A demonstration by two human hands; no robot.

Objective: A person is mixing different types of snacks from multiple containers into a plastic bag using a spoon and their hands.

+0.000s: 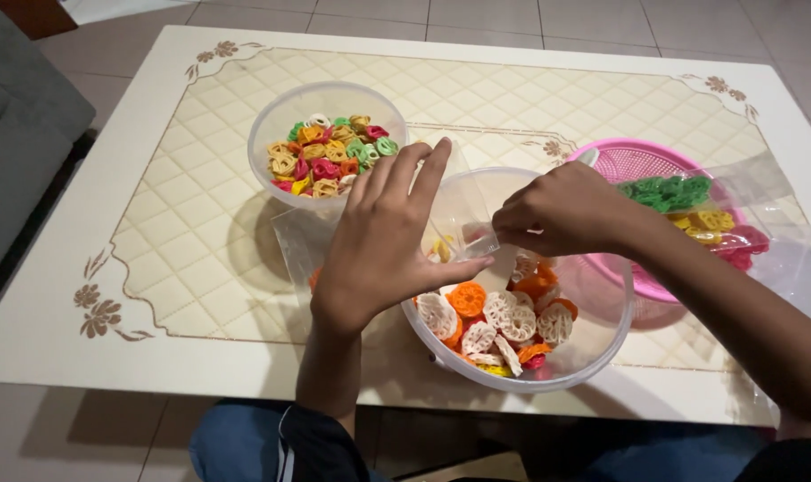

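We hold a small clear plastic bag (pixel 477 234) over the near clear bowl (pixel 593 344), which sits close to the table's (pixel 156 295) near edge, right of its middle, and is partly filled with white, orange and pink wheel-shaped crackers (pixel 504 321). Our right hand (pixel 562 212) pinches the bag's rim between thumb and curled fingers, closed on the plastic. Our left hand (pixel 383 236) is mostly open, fingers spread and pointing away from us, thumb stretched towards the bag; we cannot tell whether it grips the bag or only steadies it. Another flat plastic sheet (pixel 294 234) lies under the left wrist. Beyond the left hand, towards the far edge, a second clear bowl (pixel 272 134) holds smaller mixed-colour crackers (pixel 330 153); it stands just beside the near bowl. Towards the right edge a pink basket (pixel 633 161) lies behind the right forearm, with more bags of green, yellow and pink crackers (pixel 700 214) on it. The left half of the table and its far corners lie bare, and a grey sofa (pixel 22 134) stands off the left edge.
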